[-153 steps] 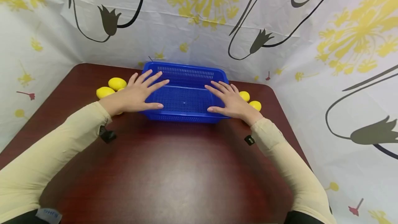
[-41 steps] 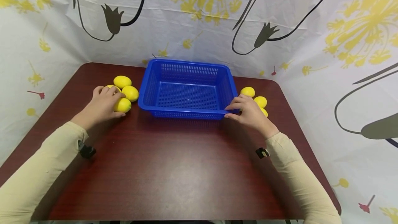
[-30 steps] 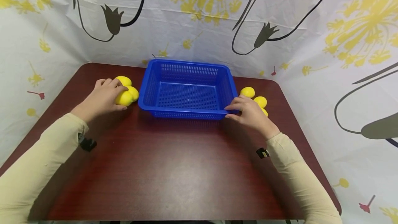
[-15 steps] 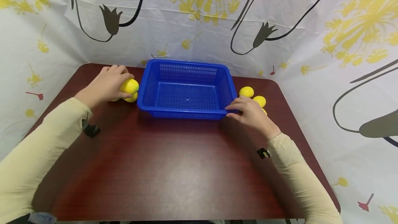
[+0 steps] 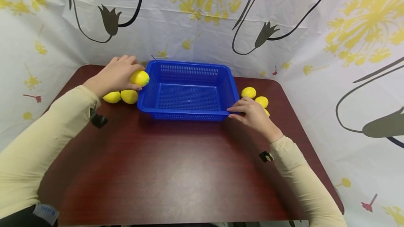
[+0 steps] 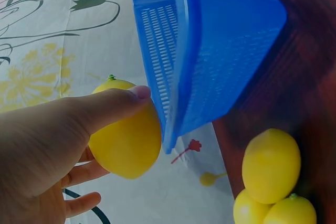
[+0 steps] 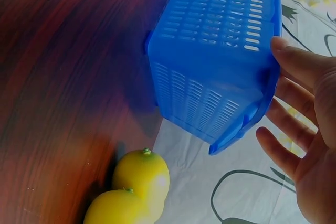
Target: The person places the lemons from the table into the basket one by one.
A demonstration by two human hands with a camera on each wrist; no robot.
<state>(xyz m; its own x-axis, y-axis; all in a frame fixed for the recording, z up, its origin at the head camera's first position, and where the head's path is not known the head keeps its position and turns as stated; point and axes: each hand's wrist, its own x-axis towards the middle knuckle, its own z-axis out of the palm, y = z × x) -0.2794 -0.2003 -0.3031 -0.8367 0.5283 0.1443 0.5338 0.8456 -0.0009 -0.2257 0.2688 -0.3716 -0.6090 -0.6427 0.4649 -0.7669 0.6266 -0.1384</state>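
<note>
My left hand point(image 5: 121, 73) grips a yellow lemon point(image 5: 140, 78) between thumb and fingers, raised beside the left rim of the blue plastic basket point(image 5: 189, 113). In the left wrist view the thumb lies across that lemon point(image 6: 126, 140), whose green stem end points up. At the basket's front right corner, my right hand point(image 5: 254, 115) pinches the rim. The right wrist view has the thumb of the right hand point(image 7: 310, 103) on the basket's outer wall point(image 7: 210, 77) and the other fingers behind the rim. No fruit lies inside the basket.
Left of the basket rest more lemons point(image 5: 129, 96); the left wrist view has three lemons point(image 6: 271, 166) there. Three lemons point(image 5: 249, 93) sit to its right, partly behind the right hand. A dark red-brown table point(image 5: 176, 171) carries everything, with patterned white cloth point(image 5: 202, 20) behind.
My left hand has gone from the left lemon pile, picked up one lemon and lifted it rightward to the basket's edge. The right hand came down onto the rim, then stayed.
</note>
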